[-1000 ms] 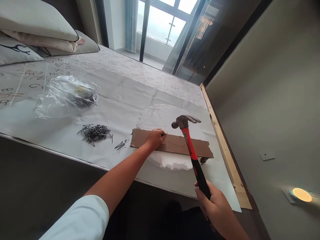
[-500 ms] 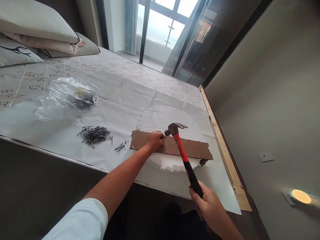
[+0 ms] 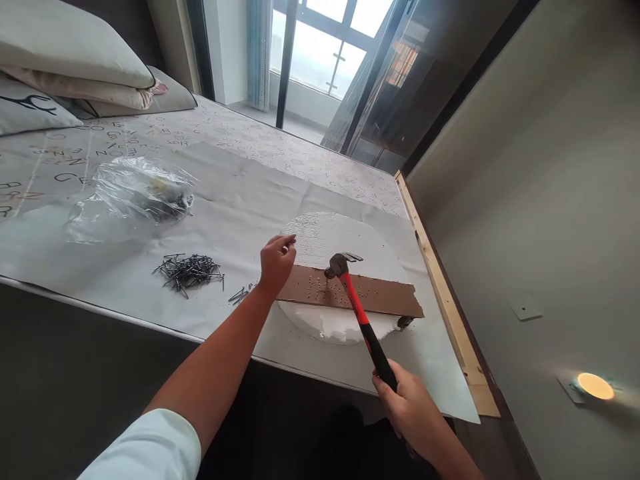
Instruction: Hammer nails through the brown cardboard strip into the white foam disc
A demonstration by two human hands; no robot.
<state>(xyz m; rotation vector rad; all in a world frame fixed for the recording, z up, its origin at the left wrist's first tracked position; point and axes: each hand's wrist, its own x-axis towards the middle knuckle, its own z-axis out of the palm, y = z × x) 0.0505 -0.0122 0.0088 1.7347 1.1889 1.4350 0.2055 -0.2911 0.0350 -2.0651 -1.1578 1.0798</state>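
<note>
My right hand (image 3: 407, 397) is wrapped round the black grip of a claw hammer (image 3: 357, 303) with a red-and-black handle. The hammer's head hangs over a brown board (image 3: 377, 297) dotted with many nail heads or holes. Something thin, seemingly a nail, stands under the hammer head, partly hidden by it. My left hand (image 3: 277, 263) hovers by the board's left end, fingers loosely bent and apart, with nothing visible in them. Beneath the board lies a round white foam slab (image 3: 350, 233). A heap of nails (image 3: 193, 272) and a few loose nails (image 3: 240, 294) lie to the left.
A clear plastic bag (image 3: 135, 190) with dark contents lies behind the nail heap. The pale sheet (image 3: 235, 200) covers part of a patterned mattress (image 3: 260, 143). Pillows (image 3: 70, 47) are stacked far left. A wooden rail (image 3: 440, 293) runs along the right, beside the wall.
My left hand has let go at the board and moved left and slightly up, uncovering more nail marks. The hammer has shifted slightly left and down, still in my right hand.
</note>
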